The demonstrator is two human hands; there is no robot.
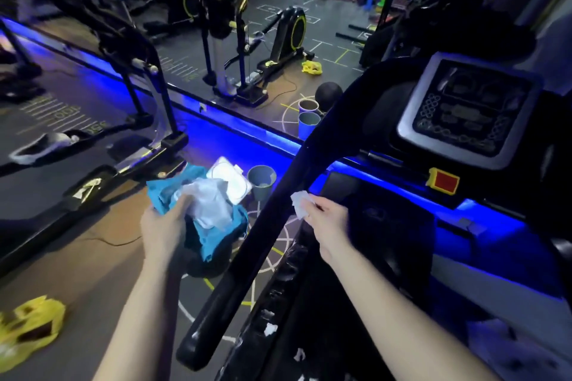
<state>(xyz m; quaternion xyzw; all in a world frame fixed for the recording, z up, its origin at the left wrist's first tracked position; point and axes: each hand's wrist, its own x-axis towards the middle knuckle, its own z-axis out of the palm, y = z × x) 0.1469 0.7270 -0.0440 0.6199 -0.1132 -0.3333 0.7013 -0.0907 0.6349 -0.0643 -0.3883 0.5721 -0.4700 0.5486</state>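
Observation:
My left hand (pixel 165 226) grips a blue pack of wet wipes (pixel 216 235), its white lid (pixel 230 178) flipped open and a white wipe (pixel 209 202) bulging out of the top. My right hand (pixel 328 219) pinches a small crumpled white wipe (pixel 298 202) right beside the black treadmill handrail (pixel 263 226), which slants from lower centre up to the console (pixel 464 111). The pack hangs over the floor, left of the handrail.
A grey cup (pixel 261 182) stands on the floor by the mirror's blue-lit base (pixel 247 133). A black ball (pixel 204 266) lies under the pack. A yellow bag (pixel 28 328) lies at lower left. Another machine's black frame (pixel 93 189) is at left. A red stop button (pixel 442 181) sits below the console.

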